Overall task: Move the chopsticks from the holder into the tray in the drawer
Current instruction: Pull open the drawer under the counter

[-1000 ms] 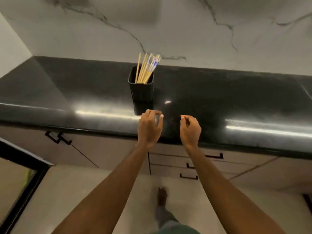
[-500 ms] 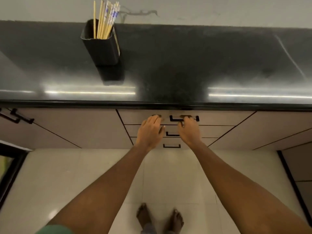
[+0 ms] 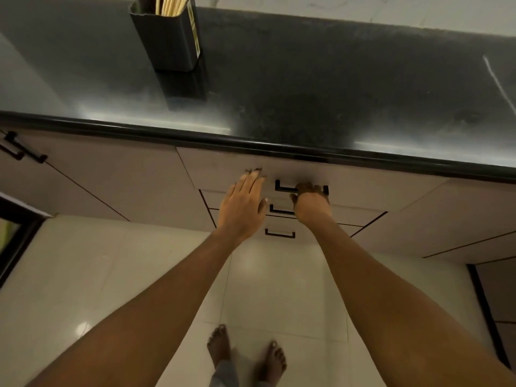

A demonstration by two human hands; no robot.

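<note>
Chopsticks (image 3: pixel 170 5) are standing bundled upright in the black holder (image 3: pixel 167 37), which is sitting on the dark countertop (image 3: pixel 335 88) well back from its front edge; only their lower lengths are showing, the tops being cut off by the frame. The drawer-opening step is in hand. The right hand (image 3: pixel 311 203) is curling its fingers around the black handle (image 3: pixel 284 187) of the top drawer (image 3: pixel 223 166), which is looking shut, though the angle is steep. The left hand (image 3: pixel 243 208) is lying flat and spread, gripping nothing, fingertips seemingly touching the drawer front just left of the handle. The tray is not showing yet. Next, I judge, comes a straight pull toward the body until the tray inside is exposed, then a reach up for the chopsticks.
</note>
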